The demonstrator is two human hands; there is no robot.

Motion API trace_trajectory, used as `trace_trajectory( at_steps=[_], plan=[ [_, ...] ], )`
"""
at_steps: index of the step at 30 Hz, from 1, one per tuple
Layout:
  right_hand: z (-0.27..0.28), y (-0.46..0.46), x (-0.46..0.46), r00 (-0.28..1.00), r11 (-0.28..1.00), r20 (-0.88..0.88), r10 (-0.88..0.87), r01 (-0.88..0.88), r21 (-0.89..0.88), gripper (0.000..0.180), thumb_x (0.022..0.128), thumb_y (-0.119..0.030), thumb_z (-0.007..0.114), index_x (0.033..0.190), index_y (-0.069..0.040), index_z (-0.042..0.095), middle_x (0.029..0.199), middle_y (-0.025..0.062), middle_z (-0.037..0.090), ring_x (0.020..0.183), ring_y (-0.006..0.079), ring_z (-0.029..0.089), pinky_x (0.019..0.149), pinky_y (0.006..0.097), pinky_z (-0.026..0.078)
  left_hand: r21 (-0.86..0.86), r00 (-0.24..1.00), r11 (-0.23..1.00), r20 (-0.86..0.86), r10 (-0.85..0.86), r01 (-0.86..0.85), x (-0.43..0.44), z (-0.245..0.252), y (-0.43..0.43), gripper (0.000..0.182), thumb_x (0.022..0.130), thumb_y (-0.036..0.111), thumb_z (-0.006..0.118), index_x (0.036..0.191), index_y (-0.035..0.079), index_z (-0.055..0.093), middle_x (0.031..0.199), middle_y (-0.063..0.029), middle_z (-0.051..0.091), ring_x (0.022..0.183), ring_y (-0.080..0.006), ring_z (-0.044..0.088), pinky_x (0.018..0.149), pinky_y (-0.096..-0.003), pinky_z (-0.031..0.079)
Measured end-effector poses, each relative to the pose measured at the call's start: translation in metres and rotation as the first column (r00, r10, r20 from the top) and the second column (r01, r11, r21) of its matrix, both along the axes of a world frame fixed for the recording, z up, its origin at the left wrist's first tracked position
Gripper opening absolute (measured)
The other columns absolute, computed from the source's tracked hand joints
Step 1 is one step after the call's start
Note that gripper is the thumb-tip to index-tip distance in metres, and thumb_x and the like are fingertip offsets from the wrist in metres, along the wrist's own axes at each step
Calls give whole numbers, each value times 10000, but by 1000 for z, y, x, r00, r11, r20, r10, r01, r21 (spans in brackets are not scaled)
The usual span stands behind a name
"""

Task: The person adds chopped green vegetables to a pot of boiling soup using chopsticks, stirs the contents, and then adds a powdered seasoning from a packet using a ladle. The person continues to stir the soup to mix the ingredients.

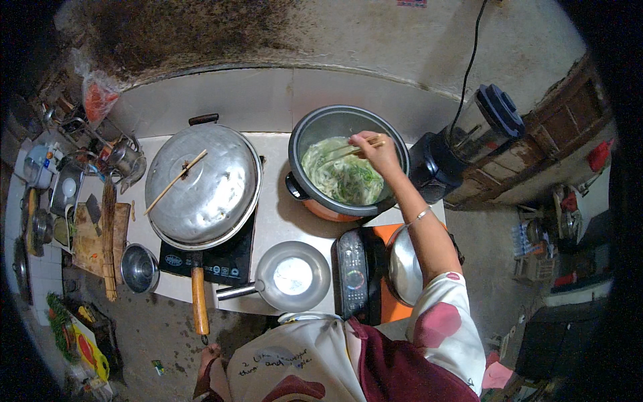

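Note:
My right hand (378,153) grips a pair of wooden chopsticks (346,152) above a deep round cooker pot (346,113). The chopstick tips reach into pale broth with white strips, perhaps noodles, and chopped greens (357,183). The pot has a dark inner wall, an orange lower body and a black side handle. My left hand is out of view. Before me on the counter sits a small metal pan (293,251). To its left is a wok with a domed metal lid (211,196), a chopstick (173,186) lying through the lid's knob.
The wok rests on a black induction cooktop (236,264), its wooden handle (200,301) jutting over the counter edge. A blender (467,135) stands right of the pot. Nearer are an orange-and-black appliance (354,271) and a metal lid (404,266). A cleaver (94,211) lies left on a cutting board (93,246).

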State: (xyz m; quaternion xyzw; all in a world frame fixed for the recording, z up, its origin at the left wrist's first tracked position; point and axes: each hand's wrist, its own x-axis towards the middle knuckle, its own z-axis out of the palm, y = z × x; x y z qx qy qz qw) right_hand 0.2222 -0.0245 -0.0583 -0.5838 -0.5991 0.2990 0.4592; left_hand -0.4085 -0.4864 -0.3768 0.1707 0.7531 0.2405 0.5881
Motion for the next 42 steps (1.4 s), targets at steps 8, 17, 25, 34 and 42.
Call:
trace_trajectory(
  at_steps=[8, 17, 25, 34, 42],
  plan=[
    [-23, 24, -6, 968, 976, -150, -200, 210, 56, 283, 848, -216, 636, 692, 20, 644, 609, 57, 621, 514, 119, 558, 492, 267, 430, -184, 687, 734, 261, 678, -654, -15, -34, -14, 195, 913, 153, 444, 850, -1, 547, 667, -43, 504, 539, -167, 483, 507, -325, 404],
    [-4, 12, 52, 890, 889, -250, -381, 427, 167, 322, 891, -261, 584, 683, -19, 626, 609, 49, 609, 543, 129, 601, 482, 260, 485, -154, 799, 880, 372, 473, -450, -15, -42, -17, 213, 860, 106, 442, 656, 44, 446, 576, -32, 374, 489, -176, 366, 503, -303, 350],
    [-4, 20, 36, 940, 935, 112, -322, 298, 192, 312, 845, -282, 630, 794, 23, 671, 662, 114, 661, 564, 157, 621, 549, 307, 476, -158, 690, 893, 584, 428, -421, -12, -2, 11, 213, 871, 156, 443, 687, 53, 473, 671, -36, 438, 620, -180, 474, 619, -307, 414],
    [-38, 46, -14, 963, 960, 4, -270, 269, 79, 282, 831, -264, 654, 712, -9, 664, 580, 76, 620, 503, 141, 584, 487, 282, 446, -159, 602, 772, 538, 590, -615, -28, -50, -20, 188, 846, 105, 488, 684, 63, 401, 672, -45, 436, 599, -174, 449, 537, -281, 410],
    [-4, 32, 36, 860, 922, -404, -313, 376, 86, 290, 894, -254, 582, 731, -16, 605, 681, 64, 621, 570, 147, 617, 530, 264, 544, -116, 831, 912, 381, 406, -392, -22, -42, -18, 135, 854, 120, 527, 769, 42, 455, 700, -52, 477, 614, -170, 478, 583, -304, 445]
  ],
)
